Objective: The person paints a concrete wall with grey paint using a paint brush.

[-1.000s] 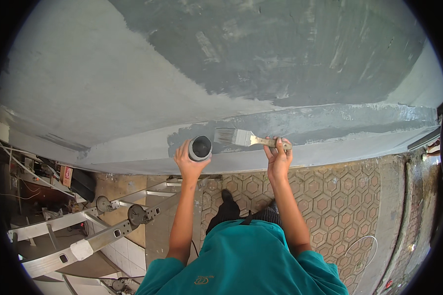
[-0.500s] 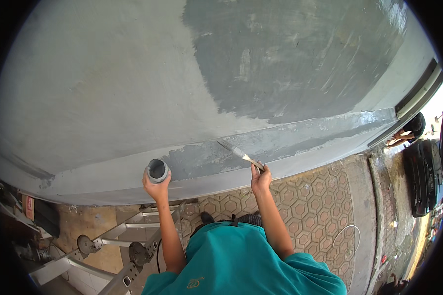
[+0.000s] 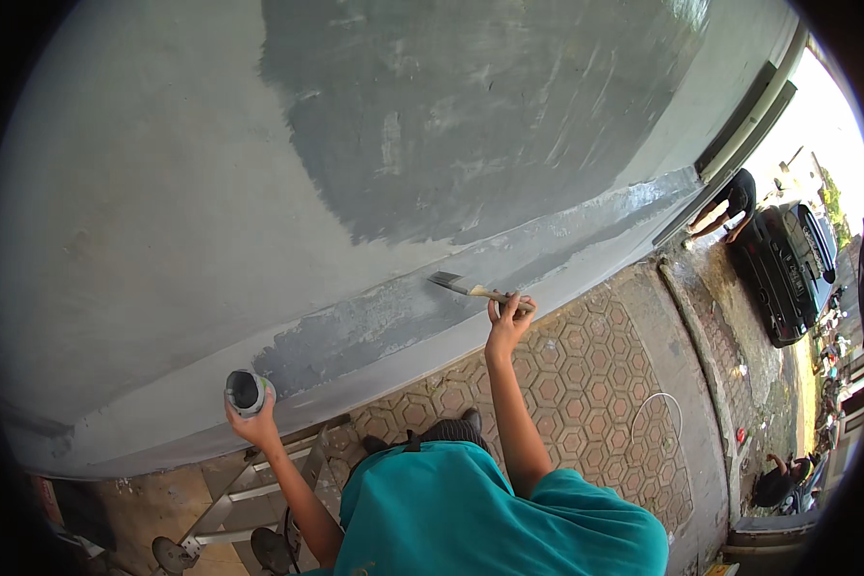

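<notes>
Wrapped around a small open paint container [image 3: 247,393] with a grey, coated inside, my left hand [image 3: 255,422] holds it upright near the lower part of the wall. My right hand [image 3: 509,324] grips a paintbrush [image 3: 474,289] by its handle. The brush's bristles are grey and lie at the wall's lower band [image 3: 384,302]; whether they press on it I cannot tell. Darker grey paint [image 3: 490,125] covers a broad patch of the wall above, beside a lighter grey area [image 3: 163,192].
An aluminium ladder [image 3: 230,509] stands at lower left, close to my left forearm. Hexagonal paving [image 3: 586,384] runs below the wall. A pale hose or cable [image 3: 658,396] loops on it. Farther right are a dark car [image 3: 787,274], a bending person [image 3: 736,197] and another person [image 3: 780,478].
The view has turned and shifted right, showing more of the car and street. The brush now lies flatter, nearly sideways. The paint container sits lower and farther left in view.
</notes>
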### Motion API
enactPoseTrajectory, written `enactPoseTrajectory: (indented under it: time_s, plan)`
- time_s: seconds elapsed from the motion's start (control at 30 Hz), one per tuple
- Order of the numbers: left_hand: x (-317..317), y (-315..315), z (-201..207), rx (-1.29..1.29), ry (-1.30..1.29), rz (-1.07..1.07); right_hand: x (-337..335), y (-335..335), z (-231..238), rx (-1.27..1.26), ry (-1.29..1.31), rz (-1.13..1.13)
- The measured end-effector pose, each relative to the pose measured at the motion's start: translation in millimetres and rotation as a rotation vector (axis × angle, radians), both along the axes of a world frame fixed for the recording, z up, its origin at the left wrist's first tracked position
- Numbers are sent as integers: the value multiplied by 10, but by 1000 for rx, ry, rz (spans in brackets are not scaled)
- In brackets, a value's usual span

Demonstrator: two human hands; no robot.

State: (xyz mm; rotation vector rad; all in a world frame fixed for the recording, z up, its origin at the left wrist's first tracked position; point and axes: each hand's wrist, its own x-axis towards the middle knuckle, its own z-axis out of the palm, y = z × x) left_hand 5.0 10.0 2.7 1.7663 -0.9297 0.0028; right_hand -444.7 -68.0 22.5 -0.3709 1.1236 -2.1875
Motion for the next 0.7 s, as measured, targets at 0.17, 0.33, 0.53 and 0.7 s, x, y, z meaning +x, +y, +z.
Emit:
enactPoseTrajectory:
  time_s: [0.17, 0.33, 0.53, 0.7]
  plan:
    - [-319, 79, -39, -8, 17, 28, -266, -319, 123, -53, 194, -27]
    - [-891, 144, 49, -24, 46, 50, -385, -733, 183, -66, 357, 41]
    - [-1290, 374, -32, 46, -23, 157, -644, -620, 874, -229, 265, 126]
    - [-1560, 685, -111, 0, 36, 193, -906, -402, 949, -185, 339, 204]
